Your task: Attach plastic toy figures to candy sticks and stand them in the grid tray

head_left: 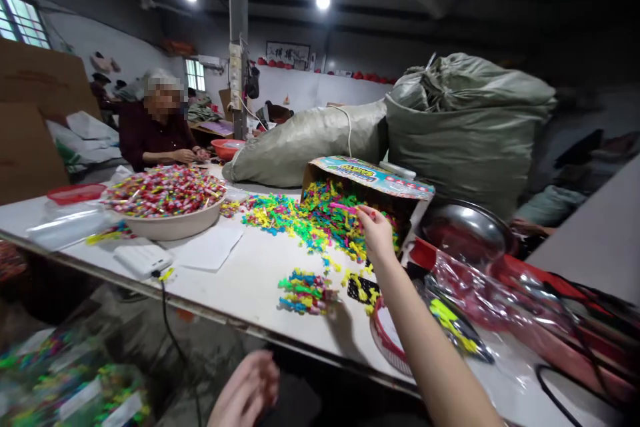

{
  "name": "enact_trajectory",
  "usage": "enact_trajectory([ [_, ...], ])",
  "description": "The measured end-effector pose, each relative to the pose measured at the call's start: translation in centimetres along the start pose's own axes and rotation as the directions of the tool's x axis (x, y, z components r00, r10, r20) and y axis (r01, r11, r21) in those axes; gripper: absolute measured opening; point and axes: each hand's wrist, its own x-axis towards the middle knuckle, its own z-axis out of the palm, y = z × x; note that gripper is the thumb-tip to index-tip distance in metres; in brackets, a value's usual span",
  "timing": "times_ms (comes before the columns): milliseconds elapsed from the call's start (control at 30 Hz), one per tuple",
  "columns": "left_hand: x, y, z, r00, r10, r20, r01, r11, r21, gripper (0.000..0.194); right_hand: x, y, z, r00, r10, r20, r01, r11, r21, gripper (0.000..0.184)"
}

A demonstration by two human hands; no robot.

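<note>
My right hand (376,233) reaches forward over the white table (250,280) to a tipped cardboard box (370,177) that spills several small bright plastic toy pieces (320,217). Its fingers pinch a pink piece (345,207) at the mouth of the box. A smaller heap of the same pieces (306,291) lies nearer the table's front edge. My left hand (247,390) hangs low below the table edge with fingers curled inward; I cannot see anything in it.
A basin heaped with coloured sweets (167,195) stands at left, a white power bank (143,259) with a cable near it. Two big grey sacks (465,120) rise behind the box. Another person (157,123) sits at the far left. Red trays and plastic bags (500,293) lie at right.
</note>
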Motion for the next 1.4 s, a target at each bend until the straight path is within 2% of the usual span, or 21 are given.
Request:
enact_trajectory([
  [33,-0.1,0.1,0.5,0.999,-0.012,0.049,0.012,1.0,0.009,0.026,-3.7,-1.3,-1.1,0.999,-0.044,0.021,0.043,0.997,0.063,0.033],
  [100,-0.3,0.2,1.5,0.988,-0.028,0.152,0.025,0.999,0.023,0.036,-11.4,-3.4,-2.7,0.994,-0.104,0.024,0.103,0.994,0.046,0.026],
  [133,-0.5,0.2,2.0,0.958,-0.03,0.286,0.023,0.999,0.028,0.041,-15.1,-4.2,-3.2,0.99,-0.132,0.042,0.131,0.991,0.017,0.02],
  [200,-1.1,0.2,2.8,0.912,0.007,0.411,0.008,0.999,-0.036,0.046,-21.6,-5.3,-3.7,0.966,-0.236,0.102,0.24,0.97,-0.031,0.014],
  [267,-2.0,0.2,3.1,0.918,0.064,0.391,-0.016,0.992,-0.124,0.048,-26.3,-5.7,-3.8,0.915,-0.345,0.21,0.365,0.929,-0.063,0.019],
  [367,-3.3,0.2,2.4,0.957,0.108,0.268,-0.072,0.988,-0.139,0.047,-29.9,-5.4,-4.4,0.855,-0.373,0.36,0.425,0.902,-0.075,0.035],
  [467,-3.8,0.3,0.9,0.95,0.177,0.258,-0.182,0.983,-0.008,0.044,-30.9,-4.8,-5.4,0.842,-0.31,0.442,0.372,0.926,-0.058,0.041],
  [567,-3.6,0.5,-0.4,0.931,0.26,0.256,-0.29,0.953,0.088,0.039,-31.2,-4.5,-6.3,0.87,-0.225,0.44,0.266,0.963,-0.034,0.04],
  [633,-3.3,0.7,-0.9,0.924,0.295,0.245,-0.325,0.941,0.093,0.036,-31.3,-4.4,-6.6,0.911,-0.116,0.396,0.115,0.993,0.028,0.042],
  [700,-3.2,0.9,-1.2,0.921,0.324,0.215,-0.345,0.936,0.07,0.031,-31.2,-4.4,-6.6,0.928,0.02,0.371,-0.071,0.99,0.124,0.043],
  [800,-3.4,1.3,-1.3,0.94,0.292,0.175,-0.297,0.955,0.006,0.032,-30.9,-4.6,-6.6,0.897,0.159,0.413,-0.256,0.948,0.191,0.032],
  [933,-4.3,2.1,-1.1,0.965,0.209,0.156,-0.193,0.975,-0.114,0.037,-30.4,-5.1,-6.7,0.856,0.241,0.458,-0.363,0.911,0.198,0.022],
  [1000,-4.7,2.5,-1.0,0.968,0.21,0.139,-0.188,0.969,-0.158,0.038,-30.3,-5.3,-6.6,0.835,0.276,0.477,-0.452,0.838,0.307,0.023],
  [1067,-5.0,2.7,-1.0,0.968,0.215,0.13,-0.191,0.966,-0.172,0.039,-30.4,-5.2,-6.2,0.811,0.281,0.514,-0.531,0.722,0.443,0.025],
  [1167,-5.3,2.7,-1.4,0.967,0.227,0.113,-0.206,0.963,-0.175,0.037,-30.4,-4.9,-5.6,0.784,0.253,0.566,-0.585,0.604,0.541,0.029],
  [1233,-5.5,2.6,-1.6,0.965,0.241,0.102,-0.222,0.96,-0.17,0.035,-30.4,-4.7,-5.4,0.77,0.248,0.587,-0.597,0.604,0.528,0.03],
  [1333,-5.6,2.4,-1.8,0.954,0.275,0.116,-0.258,0.955,-0.143,0.035,-30.3,-5.0,-5.5,0.757,0.231,0.611,-0.557,0.718,0.418,0.03],
  [1400,-5.6,2.3,-1.9,0.943,0.304,0.135,-0.289,0.95,-0.119,0.034,-30.2,-5.6,-5.8,0.764,0.189,0.617,-0.459,0.831,0.314,0.029],
])
